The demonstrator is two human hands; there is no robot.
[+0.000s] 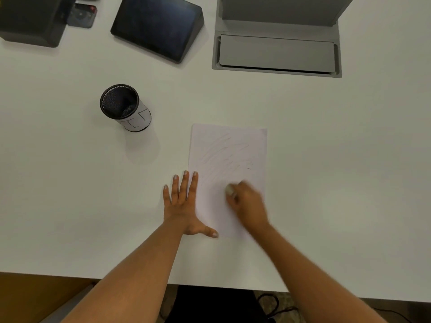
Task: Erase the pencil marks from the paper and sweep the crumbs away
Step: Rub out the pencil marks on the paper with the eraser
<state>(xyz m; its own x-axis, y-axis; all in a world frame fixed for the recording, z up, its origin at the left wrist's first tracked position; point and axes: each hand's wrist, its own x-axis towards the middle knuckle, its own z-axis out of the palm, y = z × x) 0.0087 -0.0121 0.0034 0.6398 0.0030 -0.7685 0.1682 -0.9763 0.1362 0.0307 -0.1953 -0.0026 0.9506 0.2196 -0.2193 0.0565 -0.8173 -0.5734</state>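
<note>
A white sheet of paper lies on the white table, with faint smeared pencil marks across its upper half. My left hand lies flat with fingers spread on the paper's left edge, the thumb on its lower part. My right hand is blurred over the lower right of the sheet and grips a small pale eraser pressed against the paper. Crumbs are too small to make out.
A black mesh pen cup stands to the upper left of the paper. At the back are a dark tilted screen device, a black box and a grey recessed table hatch. The table's front edge runs below my forearms.
</note>
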